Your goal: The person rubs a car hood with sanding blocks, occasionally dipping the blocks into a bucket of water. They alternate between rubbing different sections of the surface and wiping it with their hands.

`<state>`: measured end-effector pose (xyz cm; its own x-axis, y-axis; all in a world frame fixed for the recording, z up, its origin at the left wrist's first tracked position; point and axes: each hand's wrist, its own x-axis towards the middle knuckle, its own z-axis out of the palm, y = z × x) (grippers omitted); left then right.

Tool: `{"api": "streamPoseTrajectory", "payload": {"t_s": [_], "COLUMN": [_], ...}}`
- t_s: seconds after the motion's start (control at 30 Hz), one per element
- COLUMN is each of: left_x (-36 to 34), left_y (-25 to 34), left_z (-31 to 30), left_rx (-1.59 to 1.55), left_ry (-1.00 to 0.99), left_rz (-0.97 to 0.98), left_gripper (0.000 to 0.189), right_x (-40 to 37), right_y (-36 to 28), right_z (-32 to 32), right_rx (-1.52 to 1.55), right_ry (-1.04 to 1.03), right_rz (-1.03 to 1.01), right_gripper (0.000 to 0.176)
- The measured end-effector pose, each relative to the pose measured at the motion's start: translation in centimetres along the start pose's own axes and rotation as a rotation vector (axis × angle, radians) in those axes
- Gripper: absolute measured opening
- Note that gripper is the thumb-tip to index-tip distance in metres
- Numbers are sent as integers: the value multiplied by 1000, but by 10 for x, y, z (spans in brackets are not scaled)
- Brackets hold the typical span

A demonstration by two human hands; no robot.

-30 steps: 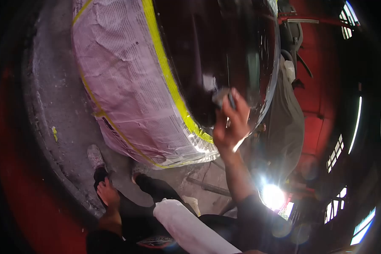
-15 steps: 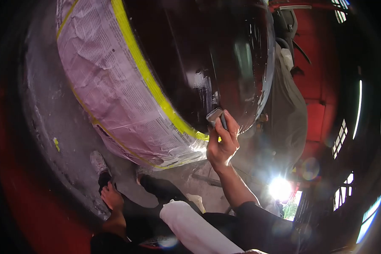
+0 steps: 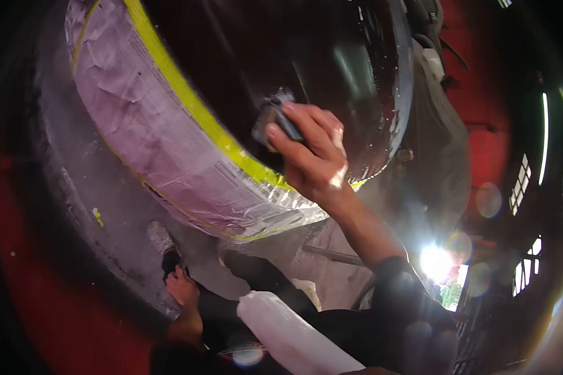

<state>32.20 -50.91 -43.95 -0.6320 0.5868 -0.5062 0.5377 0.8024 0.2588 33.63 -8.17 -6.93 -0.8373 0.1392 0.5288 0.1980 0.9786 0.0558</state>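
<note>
Between the thumb and fingers of my right hand (image 3: 316, 147) is a small grey sanding block (image 3: 288, 127), its lower face pressed to a glossy dark car panel (image 3: 231, 56). The panel is wet, with a smeared patch just above the block. Yellow masking tape (image 3: 187, 103) runs along the panel's lower left edge and holds sheets of printed paper (image 3: 137, 119). My left hand (image 3: 182, 289) lies on my dark-trousered leg, low on the left, holding nothing, its fingers stretched out over the leg.
A grey cover (image 3: 438, 150) drapes something right of the panel. The concrete floor (image 3: 122, 212) carries a yellow scrap (image 3: 98, 217). A white cloth-like roll (image 3: 294, 331) crosses in front of my body. Bright light (image 3: 438, 264) glares at lower right.
My right hand has slid up and left across the panel with the sanding block. The view has shifted a little; my left hand stays on my leg.
</note>
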Motion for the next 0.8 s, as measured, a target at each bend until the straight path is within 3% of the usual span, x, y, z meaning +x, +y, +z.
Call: {"api": "streamPoseTrajectory", "payload": {"t_s": [0.1, 0.17, 0.3, 0.4, 0.47, 0.53, 0.6, 0.7, 0.8], "left_x": [-1, 2, -2, -2, 6, 5, 27, 69, 113], "left_y": [2, 7, 2, -1, -6, -19, -24, -8, 32], "left_z": [2, 8, 5, -1, -8, -15, -23, -118, -236], "left_rx": [10, -30, -17, -50, -119, -169, -208, -344, -421], "left_ry": [41, 36, 15, 119, 149, 163, 433, 618, 850], "left_rz": [-26, -38, -28, -6, 0, -6, 21, 62, 151], "left_gripper": [41, 41, 42, 41, 40, 40, 40, 39, 38], "right_x": [-91, -106, -18, -62, -113, -84, -32, -21, -101], "right_y": [-13, -7, -25, -23, -18, -26, -34, -34, -30], "right_z": [1, 5, 7, 8, 4, 4, 14, 16, 2], "right_rx": [-28, -17, -17, -48, -70, -66, -53, -82, -85], "right_ry": [75, 120, -32, -16, 114, 75, 29, 19, 50], "right_rz": [59, 9, 9, 25, 38, 48, 63, 68, 126], "right_gripper": [47, 48, 49, 50, 50, 49, 46, 50, 44]}}
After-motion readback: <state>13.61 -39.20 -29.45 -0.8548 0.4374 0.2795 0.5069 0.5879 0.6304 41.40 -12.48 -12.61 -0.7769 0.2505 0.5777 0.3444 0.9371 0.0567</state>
